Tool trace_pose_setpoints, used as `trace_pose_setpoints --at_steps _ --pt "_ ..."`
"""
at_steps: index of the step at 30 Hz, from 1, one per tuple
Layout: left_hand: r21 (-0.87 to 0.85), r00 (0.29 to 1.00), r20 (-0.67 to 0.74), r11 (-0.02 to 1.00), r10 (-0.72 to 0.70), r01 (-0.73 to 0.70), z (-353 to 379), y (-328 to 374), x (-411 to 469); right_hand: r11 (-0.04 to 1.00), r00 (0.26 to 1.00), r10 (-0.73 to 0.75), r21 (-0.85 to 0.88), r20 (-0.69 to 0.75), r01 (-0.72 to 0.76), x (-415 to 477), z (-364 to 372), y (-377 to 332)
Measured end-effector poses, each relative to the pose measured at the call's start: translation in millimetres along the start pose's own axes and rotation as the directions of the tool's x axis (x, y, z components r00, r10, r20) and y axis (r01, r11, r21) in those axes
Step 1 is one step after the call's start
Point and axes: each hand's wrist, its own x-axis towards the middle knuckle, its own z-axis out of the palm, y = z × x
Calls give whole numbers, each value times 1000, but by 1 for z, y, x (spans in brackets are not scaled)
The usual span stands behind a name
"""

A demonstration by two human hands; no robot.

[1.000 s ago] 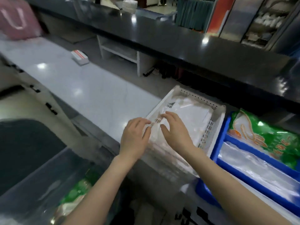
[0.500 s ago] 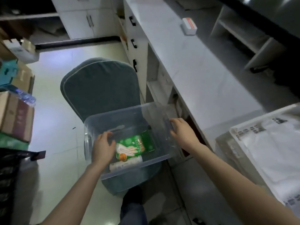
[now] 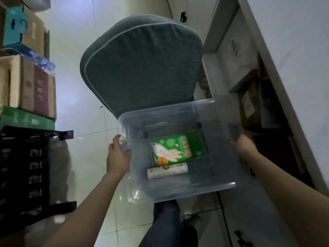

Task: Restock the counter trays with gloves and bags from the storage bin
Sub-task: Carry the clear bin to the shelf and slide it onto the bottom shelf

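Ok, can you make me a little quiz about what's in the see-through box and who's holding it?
1. True or false: the left hand and the right hand each grip one side of the clear bin.
2. What lies in the bin nearer the person than the green glove pack? A) a white roll B) a red cup C) scissors
3. Fill in: past the bin stands a grey-green padded ____.

Key: 1 true; 2 A, the white roll; 3 chair.
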Motion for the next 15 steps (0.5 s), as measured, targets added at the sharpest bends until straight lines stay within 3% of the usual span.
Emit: trace_pose_setpoints --at_steps 3,7,12,15 --pt "11 999 18 999 35 -35 1 -9 7 992 995 40 121 -96 -28 8 9 0" --pt "11 999 30 999 31 -31 -1 -19 12 987 983 42 159 -177 -14 -4 18 3" --pt "57 998 50 998 32 -34 -13 -24 15 965 989 110 247 -95 -84 -37 19 15" --pt "109 994 68 990 82 -89 -24 -27 12 951 985 126 296 -116 -87 -73 27 27"
